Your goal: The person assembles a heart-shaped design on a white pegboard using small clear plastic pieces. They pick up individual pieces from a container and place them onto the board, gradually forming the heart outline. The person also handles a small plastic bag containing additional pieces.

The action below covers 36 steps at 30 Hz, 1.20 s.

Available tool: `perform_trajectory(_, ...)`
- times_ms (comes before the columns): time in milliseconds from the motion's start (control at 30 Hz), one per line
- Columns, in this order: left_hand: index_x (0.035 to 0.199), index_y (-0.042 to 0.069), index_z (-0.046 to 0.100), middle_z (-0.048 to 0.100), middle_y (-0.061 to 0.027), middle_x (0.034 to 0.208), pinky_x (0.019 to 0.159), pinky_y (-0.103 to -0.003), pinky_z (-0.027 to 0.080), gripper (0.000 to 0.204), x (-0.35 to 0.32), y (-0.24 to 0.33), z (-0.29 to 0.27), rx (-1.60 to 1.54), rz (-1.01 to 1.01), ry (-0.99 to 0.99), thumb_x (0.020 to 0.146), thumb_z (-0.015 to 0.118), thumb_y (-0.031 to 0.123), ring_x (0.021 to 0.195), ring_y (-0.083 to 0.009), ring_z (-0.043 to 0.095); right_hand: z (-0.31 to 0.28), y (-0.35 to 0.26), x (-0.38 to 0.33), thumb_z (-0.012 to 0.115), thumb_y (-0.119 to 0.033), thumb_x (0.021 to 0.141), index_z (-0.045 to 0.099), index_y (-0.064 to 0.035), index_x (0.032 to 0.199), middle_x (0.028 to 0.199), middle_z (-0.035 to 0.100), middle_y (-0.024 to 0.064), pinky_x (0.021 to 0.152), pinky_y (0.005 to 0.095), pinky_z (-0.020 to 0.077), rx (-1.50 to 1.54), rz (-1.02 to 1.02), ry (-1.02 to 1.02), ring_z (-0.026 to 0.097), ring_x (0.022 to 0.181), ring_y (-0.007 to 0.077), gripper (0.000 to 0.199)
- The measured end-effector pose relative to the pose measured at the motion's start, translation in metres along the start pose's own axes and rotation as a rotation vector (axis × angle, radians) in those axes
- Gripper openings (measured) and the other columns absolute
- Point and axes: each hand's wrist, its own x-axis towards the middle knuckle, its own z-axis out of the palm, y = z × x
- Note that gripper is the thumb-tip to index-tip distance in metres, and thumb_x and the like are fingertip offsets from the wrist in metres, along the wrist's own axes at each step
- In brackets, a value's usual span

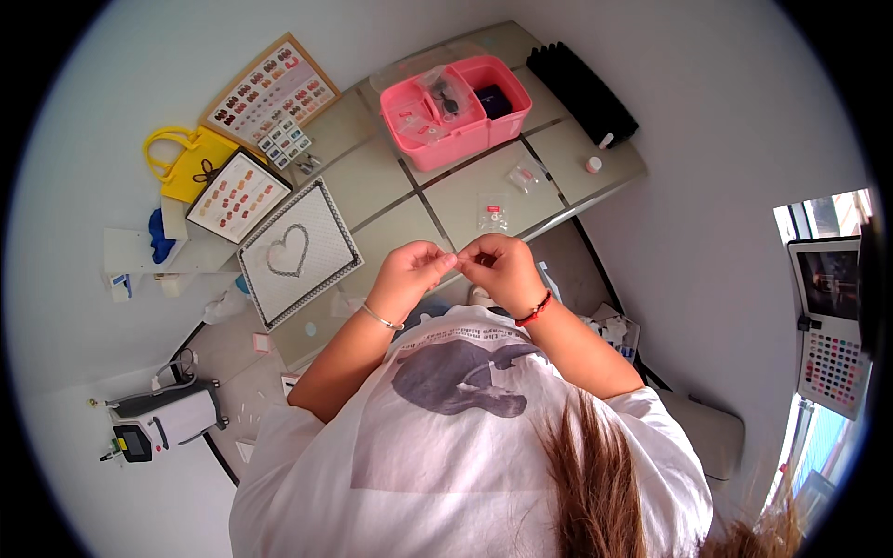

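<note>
Both hands meet in front of my chest, just off the table's near edge. My left hand (409, 272) is closed, thumb and forefinger pinched together. Its fingertips touch those of my right hand (505, 272), which is pinched in the same way. Whatever lies between the fingertips is hidden or too small to name. Just beyond my right hand, a small transparent bag (493, 226) with a red label lies on the table. A second transparent bag (526, 175) rests farther back. Behind them stands an open pink box (456, 150) with small bags and dark items in it.
The glass-topped table (363, 139) has dark strips. A quilted mat (321, 237) with a heart covers its left side, beside framed colour sample boards (244, 197) and a yellow handbag (177, 167). Back right are a black cushion (581, 93) and a small jar (593, 166).
</note>
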Motion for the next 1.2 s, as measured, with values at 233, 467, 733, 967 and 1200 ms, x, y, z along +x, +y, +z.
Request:
perform_trajectory(233, 0.096, 0.004, 0.066, 0.061, 0.0028, 0.081, 0.065, -0.020, 0.043, 0.014, 0.006, -0.006, 0.002, 0.011, 0.029, -0.032, 0.100, 0.066, 0.018, 0.072, -0.0052, 0.052, -0.002, 0.022, 0.003, 0.075, -0.006, 0.088, 0.067, -0.0022, 0.087, 0.080, 0.065, -0.0012, 0.064, 0.0235, 0.0462, 0.427, 0.053, -0.158, 0.057, 0.072, 0.0058, 0.009)
perform_trajectory(467, 0.096, 0.002, 0.066, 0.060, 0.0028, 0.082, 0.065, -0.021, 0.043, 0.012, 0.006, -0.005, 0.000, 0.027, 0.051, -0.114, 0.100, 0.064, 0.014, 0.072, -0.0054, 0.052, -0.009, 0.017, 0.003, 0.069, -0.008, 0.091, 0.066, -0.0057, 0.089, 0.082, 0.063, -0.0031, 0.065, 0.0224, 0.0391, 0.618, 0.279, -0.249, 0.051, 0.074, 0.0045, 0.003)
perform_trajectory(733, 0.089, 0.002, 0.065, 0.059, 0.0043, 0.078, 0.062, -0.022, 0.042, 0.014, 0.005, 0.002, 0.001, 0.171, 0.004, -0.063, 0.097, 0.066, 0.014, 0.068, -0.0045, 0.050, -0.004, 0.021, 0.001, 0.065, -0.006, 0.090, 0.064, -0.0019, 0.090, 0.082, 0.063, -0.0005, 0.071, 0.0242, 0.0453, 0.384, 0.147, -0.037, 0.055, 0.078, 0.0070, 0.004)
perform_trajectory(967, 0.089, 0.003, 0.063, 0.058, 0.0025, 0.079, 0.063, -0.022, 0.042, 0.013, -0.006, 0.003, -0.006, 0.091, -0.074, -0.052, 0.096, 0.064, 0.013, 0.069, -0.0059, 0.051, -0.014, 0.001, 0.004, 0.061, -0.003, 0.087, 0.060, -0.0009, 0.085, 0.095, 0.066, 0.0116, 0.085, 0.0335, 0.0507, 0.004, -0.412, -0.081, 0.064, 0.095, 0.0232, 0.003)
perform_trajectory(1200, 0.092, 0.002, 0.063, 0.057, 0.0009, 0.080, 0.065, -0.023, 0.044, 0.012, -0.008, 0.008, -0.007, -0.114, -0.163, -0.058, 0.097, 0.062, 0.013, 0.070, -0.0082, 0.051, -0.006, -0.002, -0.004, 0.081, -0.016, 0.079, 0.055, -0.0035, 0.099, 0.112, 0.066, 0.0161, 0.093, 0.0383, 0.0494, 0.107, -0.437, -0.257, 0.063, 0.109, 0.0317, 0.034)
